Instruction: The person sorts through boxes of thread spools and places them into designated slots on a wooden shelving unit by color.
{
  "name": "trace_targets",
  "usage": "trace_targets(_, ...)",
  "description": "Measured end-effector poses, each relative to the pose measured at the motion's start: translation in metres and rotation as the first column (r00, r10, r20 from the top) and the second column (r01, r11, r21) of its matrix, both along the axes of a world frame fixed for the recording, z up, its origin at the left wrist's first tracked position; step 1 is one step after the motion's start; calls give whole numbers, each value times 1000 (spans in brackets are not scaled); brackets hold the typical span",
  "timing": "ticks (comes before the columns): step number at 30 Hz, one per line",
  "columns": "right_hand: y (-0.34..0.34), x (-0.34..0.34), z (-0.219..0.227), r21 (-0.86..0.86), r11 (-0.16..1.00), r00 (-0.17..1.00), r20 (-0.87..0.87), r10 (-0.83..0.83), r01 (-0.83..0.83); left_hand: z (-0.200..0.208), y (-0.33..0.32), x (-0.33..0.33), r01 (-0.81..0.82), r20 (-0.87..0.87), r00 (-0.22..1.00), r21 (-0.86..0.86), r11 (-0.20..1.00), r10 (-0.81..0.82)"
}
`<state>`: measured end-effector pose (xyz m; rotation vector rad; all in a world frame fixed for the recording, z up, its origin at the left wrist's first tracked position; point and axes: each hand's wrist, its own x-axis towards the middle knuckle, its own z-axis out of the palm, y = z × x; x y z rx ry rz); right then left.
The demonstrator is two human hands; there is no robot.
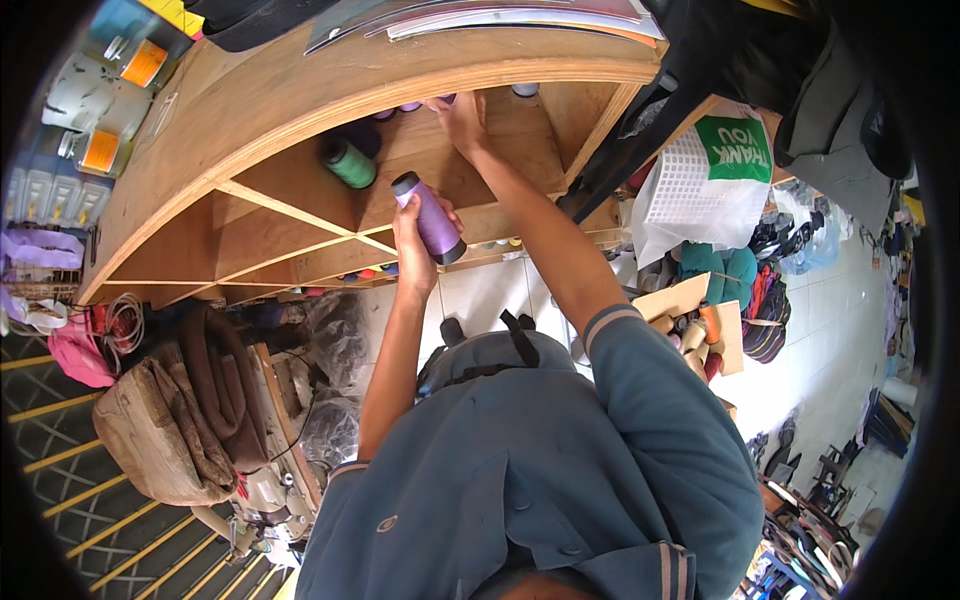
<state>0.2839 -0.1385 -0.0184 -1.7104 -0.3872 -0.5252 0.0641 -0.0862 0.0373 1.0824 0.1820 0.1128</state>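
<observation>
A purple thread spool (437, 222) with dark ends is tilted in my left hand (411, 240), whose fingers wrap round it just in front of the wooden shelf (240, 120). My right hand (463, 124) reaches into the upper compartment. Its fingers close on another purple thread spool (449, 98), partly hidden by the shelf's top edge. A green thread spool (350, 163) stands left of my hands in the same compartment, with a dark spool (362, 137) behind it. More purple spools (384, 115) show deeper in.
Papers (500, 20) lie on the shelf top. Jars with orange labels (100, 150) stand at the left. A white and green plastic bag (705, 185) hangs at the right, above a cardboard box (732, 345) of spools. Brown cloth (215, 390) drapes over a machine at lower left.
</observation>
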Motion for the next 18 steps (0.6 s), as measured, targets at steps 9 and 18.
trace_targets(9, 1, 2, -1, -69, 998, 1000, 25, 6, -4, -6, 3, 0, 23, -22, 999, -47, 999, -24)
trace_targets(18, -10, 2, -4, -173, 977, 992, 68, -111, 121, -9, 11, 9, 121, 12, 993, -102, 987, -120)
